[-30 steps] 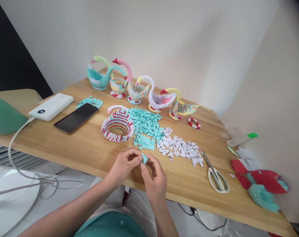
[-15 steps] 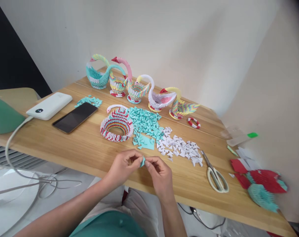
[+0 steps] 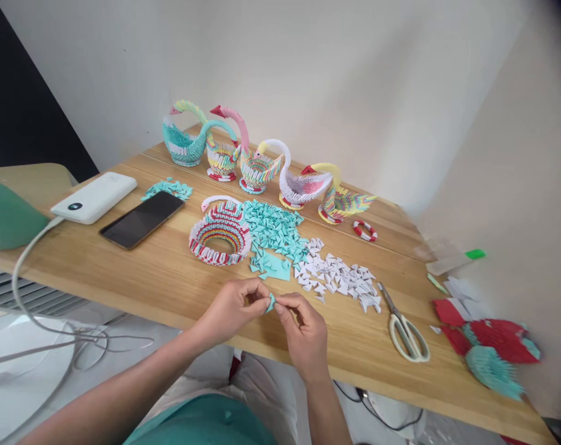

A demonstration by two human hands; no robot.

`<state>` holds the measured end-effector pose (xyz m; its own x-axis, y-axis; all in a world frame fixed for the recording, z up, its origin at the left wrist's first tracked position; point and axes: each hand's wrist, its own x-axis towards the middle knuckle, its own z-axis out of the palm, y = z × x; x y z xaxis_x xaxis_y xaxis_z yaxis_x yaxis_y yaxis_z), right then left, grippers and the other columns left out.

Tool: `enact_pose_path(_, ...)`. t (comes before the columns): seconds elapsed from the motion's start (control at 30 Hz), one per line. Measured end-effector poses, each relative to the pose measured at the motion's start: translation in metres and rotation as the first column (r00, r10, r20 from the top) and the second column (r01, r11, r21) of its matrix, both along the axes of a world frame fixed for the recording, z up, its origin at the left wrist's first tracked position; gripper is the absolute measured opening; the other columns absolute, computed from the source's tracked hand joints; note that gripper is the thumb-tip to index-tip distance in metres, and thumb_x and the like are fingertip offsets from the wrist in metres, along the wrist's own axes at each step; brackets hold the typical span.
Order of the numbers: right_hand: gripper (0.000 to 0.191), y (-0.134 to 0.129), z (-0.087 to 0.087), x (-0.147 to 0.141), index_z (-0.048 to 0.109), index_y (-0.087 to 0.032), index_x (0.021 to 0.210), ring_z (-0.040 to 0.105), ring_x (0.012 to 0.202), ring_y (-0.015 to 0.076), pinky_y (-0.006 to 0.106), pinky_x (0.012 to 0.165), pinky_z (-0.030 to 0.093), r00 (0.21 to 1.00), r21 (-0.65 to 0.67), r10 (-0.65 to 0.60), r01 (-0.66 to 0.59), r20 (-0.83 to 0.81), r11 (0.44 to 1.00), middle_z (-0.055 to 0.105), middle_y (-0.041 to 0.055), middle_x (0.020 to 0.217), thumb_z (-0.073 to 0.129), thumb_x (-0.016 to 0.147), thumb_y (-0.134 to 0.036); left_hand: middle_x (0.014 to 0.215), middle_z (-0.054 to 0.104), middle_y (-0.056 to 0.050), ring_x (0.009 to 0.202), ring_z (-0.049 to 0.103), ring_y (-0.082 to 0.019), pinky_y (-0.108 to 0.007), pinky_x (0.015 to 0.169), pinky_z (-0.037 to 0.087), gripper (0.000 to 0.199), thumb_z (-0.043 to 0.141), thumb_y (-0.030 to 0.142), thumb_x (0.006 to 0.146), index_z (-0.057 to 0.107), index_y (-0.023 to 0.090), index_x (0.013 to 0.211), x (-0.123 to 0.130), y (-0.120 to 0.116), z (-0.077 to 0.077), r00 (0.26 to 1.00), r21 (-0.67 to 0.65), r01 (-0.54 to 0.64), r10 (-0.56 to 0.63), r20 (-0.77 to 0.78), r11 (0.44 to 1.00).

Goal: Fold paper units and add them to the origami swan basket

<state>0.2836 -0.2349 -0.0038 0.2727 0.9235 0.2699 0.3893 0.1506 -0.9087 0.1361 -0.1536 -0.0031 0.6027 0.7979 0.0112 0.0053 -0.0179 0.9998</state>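
Between my fingertips, over the front edge of the table, is a small folded piece of teal paper (image 3: 270,303). My left hand (image 3: 238,309) pinches it from the left, thumb and forefinger together. From the right, my right hand (image 3: 303,327) pinches its other side. Just beyond my hands lie a flat teal sheet (image 3: 278,268), a heap of teal folded paper triangles (image 3: 274,228) and a spread of white paper triangles (image 3: 338,275). A round red-and-white folded-paper basket (image 3: 220,233) stands left of the teal heap.
Several folded-paper swans (image 3: 301,185) line the back, with a red-and-white paper ring (image 3: 364,230) beside them. Scissors (image 3: 406,330) lie at right, near red paper pieces (image 3: 498,339). At left are a phone (image 3: 142,219) and a cabled white power bank (image 3: 94,198).
Both hands have shifted very slightly to the right with the teal piece, which now shows at a slightly different angle between the fingertips. The things on the table have stayed put.
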Motion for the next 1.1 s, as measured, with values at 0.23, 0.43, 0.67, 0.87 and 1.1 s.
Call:
enact_pose_path(0.23,0.006,0.001,0.0,0.002,0.07,-0.021,0.083,0.063,0.072,0.0138,0.024,0.068,0.049,0.995,-0.054,0.009,-0.015,-0.099,0.998,0.069,-0.0001,0.076,0.065,0.086,-0.025,0.064,0.056,0.001,0.064,0.05,-0.011,-0.021,0.063,0.039,0.022,0.057,0.03,0.083,0.061,0.014,0.068,-0.001,0.0,-0.001,0.994,-0.057,0.064,-0.058,0.097,0.996)
enact_pose_path(0.43,0.013,0.003,0.0,0.0,0.071,-0.019,0.085,0.065,0.07,0.016,0.026,0.065,0.052,0.987,-0.114,-0.09,0.075,-0.135,0.991,0.071,0.0024,0.076,0.068,0.082,-0.031,0.068,0.058,0.0,0.066,0.053,-0.012,-0.022,0.065,0.042,0.014,0.058,0.027,0.081,0.063,0.014,0.077,0.004,-0.006,-0.005,0.995,-0.055,0.009,-0.003,0.102,0.998)
enact_pose_path(0.67,0.011,0.003,-0.002,0.001,0.073,-0.02,0.087,0.067,0.076,0.0175,0.028,0.071,0.053,0.996,-0.104,-0.07,0.064,-0.057,0.993,0.073,0.0034,0.081,0.066,0.084,-0.029,0.073,0.065,-0.001,0.07,0.058,-0.013,-0.023,0.067,0.043,0.011,0.057,0.021,0.082,0.065,0.016,0.088,0.001,-0.006,-0.004,0.998,0.098,-0.054,0.055,-0.013,0.994)
enact_pose_path(0.87,0.014,0.004,-0.002,-0.001,0.073,-0.02,0.089,0.068,0.076,0.0179,0.028,0.069,0.054,0.982,-0.11,-0.14,0.127,-0.126,0.986,0.075,0.0034,0.082,0.067,0.083,-0.032,0.072,0.064,-0.001,0.067,0.057,-0.013,-0.023,0.063,0.043,0.029,0.063,0.035,0.082,0.064,0.013,0.101,0.001,-0.008,-0.01,0.998,-0.086,-0.003,0.009,0.068,0.996)
enact_pose_path(1.1,0.012,0.002,-0.001,0.0,0.072,-0.021,0.091,0.066,0.076,0.0177,0.029,0.071,0.053,0.997,-0.06,-0.078,0.079,0.021,0.995,0.072,0.0035,0.083,0.065,0.084,-0.028,0.066,0.061,0.001,0.061,0.051,-0.011,-0.02,0.057,0.038,0.016,0.058,0.027,0.082,0.064,0.014,0.075,0.0,-0.01,-0.007,0.995,0.033,-0.034,0.037,-0.089,0.999)
